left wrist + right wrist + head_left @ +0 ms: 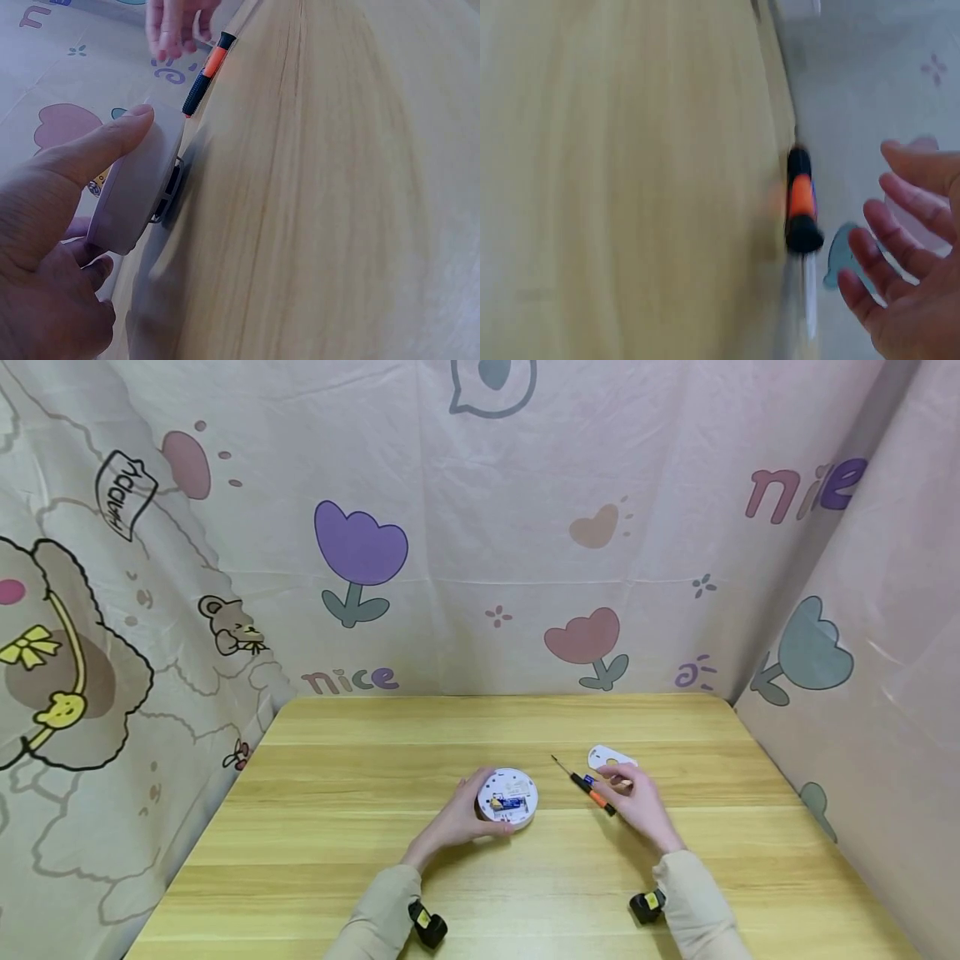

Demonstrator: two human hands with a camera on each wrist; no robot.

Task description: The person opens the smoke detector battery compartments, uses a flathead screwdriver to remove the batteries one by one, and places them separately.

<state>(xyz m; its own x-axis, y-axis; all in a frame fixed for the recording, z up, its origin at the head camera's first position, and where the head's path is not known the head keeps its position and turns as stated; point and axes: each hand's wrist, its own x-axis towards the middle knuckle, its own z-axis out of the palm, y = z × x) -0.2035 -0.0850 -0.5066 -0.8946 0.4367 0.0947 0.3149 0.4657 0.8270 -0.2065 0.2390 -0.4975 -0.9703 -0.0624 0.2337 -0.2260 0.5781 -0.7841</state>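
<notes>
In the head view my left hand (461, 817) grips a round white device (517, 785), thumb on the near side and fingers round the far side. A blue battery (510, 804) shows in a recess of its upward face. The left wrist view has the device (139, 187) tilted on edge, the left thumb along its top. My right hand (636, 797) hovers over a black-and-orange screwdriver (597, 797), fingers spread and loosely bent. In the right wrist view nothing lies within that hand (915, 262); the screwdriver (802, 199) is beside its fingertips.
A small blue item (588, 779) lies against the screwdriver, partly hidden. Behind the right hand is a white oval plate (603, 755) with holes. The wooden table (360, 777) meets a printed curtain (480, 527) at the back and sides.
</notes>
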